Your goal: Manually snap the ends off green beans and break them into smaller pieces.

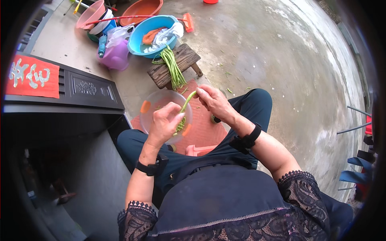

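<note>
A green long bean point(187, 101) is held between my two hands, over a clear plastic basin with orange handles point(147, 120). My left hand point(165, 122) pinches its lower end between thumb and fingers. The upper end sits in the fingertips of my right hand point(213, 100), and the bean bends slightly there. Short cut bean pieces point(181, 125) lie in the basin, partly hidden by my left hand. Beyond my hands, a bunch of whole long beans point(173, 67) drapes over a wooden stool point(188, 57).
Past the stool stands a blue basin point(135, 42) with cloths, a red-handled brush point(188, 22) across it. A purple tub point(116, 55) is beside it. Bean scraps point(228, 73) dot the concrete floor point(286, 75). A dark carved door point(90, 87) stands at left.
</note>
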